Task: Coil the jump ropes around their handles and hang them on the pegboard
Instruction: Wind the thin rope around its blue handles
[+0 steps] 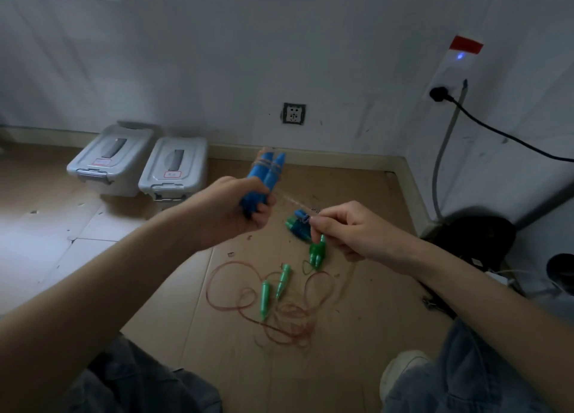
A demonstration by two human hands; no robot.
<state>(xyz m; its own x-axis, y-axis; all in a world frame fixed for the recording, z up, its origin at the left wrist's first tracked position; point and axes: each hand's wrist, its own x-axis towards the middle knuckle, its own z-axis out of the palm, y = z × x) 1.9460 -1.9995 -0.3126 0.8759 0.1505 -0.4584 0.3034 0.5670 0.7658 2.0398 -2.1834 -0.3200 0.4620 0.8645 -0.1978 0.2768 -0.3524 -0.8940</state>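
Left hand (231, 210): fingers curled tight round the lower ends of a pair of blue handles (264, 179), held side by side and tilted up and away; a few turns of brownish rope (269, 164) cross the handles above the fist. Right hand (344, 231): thumb and forefinger pinching the free run of the same rope, which stretches taut across the gap to the left hand; other fingers loosely curled. Just beyond the right hand's fingertips, on the floor: a blue-and-green bundle of handles (297, 226), detail blurred. Directly below the right hand's fingers: a pair of green handles (317, 252) lying together. Nearer the person, below and between both hands: two loose green handles (275, 288) lying apart, with a tangle of red-brown rope (279, 313) spread in loops around them on the cardboard floor covering (186, 288). Beyond the left hand, against the wall: two grey lidded storage boxes (139, 164), side by side. Far beyond the right hand: a wall socket (294, 113); to its right, a power strip (450, 70) with black plug and cable.
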